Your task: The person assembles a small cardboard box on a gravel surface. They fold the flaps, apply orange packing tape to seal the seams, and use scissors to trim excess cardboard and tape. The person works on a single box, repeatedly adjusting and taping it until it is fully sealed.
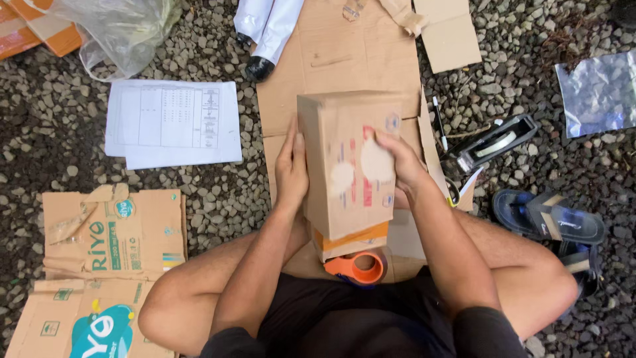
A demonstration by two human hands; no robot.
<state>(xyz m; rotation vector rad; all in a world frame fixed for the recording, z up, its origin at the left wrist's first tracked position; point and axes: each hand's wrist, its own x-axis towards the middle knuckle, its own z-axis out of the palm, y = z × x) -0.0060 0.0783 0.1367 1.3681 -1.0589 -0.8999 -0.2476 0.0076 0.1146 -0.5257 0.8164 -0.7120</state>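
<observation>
Ground was loose grey gravel, outdoors. I sat cross-legged on a flattened cardboard sheet spread over the stones. My left hand lay flat and open against the left side of a brown cardboard box, fingers straight up along its edge. My right hand pressed on the box's front face from the right, fingers curled over it. The box stood upright between both hands, over my lap. Just under it, toward me, an orange tape dispenser. Left of my left hand, a printed paper sheet; lower left, torn printed carton pieces. Right of my right hand, a black pen, a black tape gun, then sandals. A clear plastic bag lay far upper left.
</observation>
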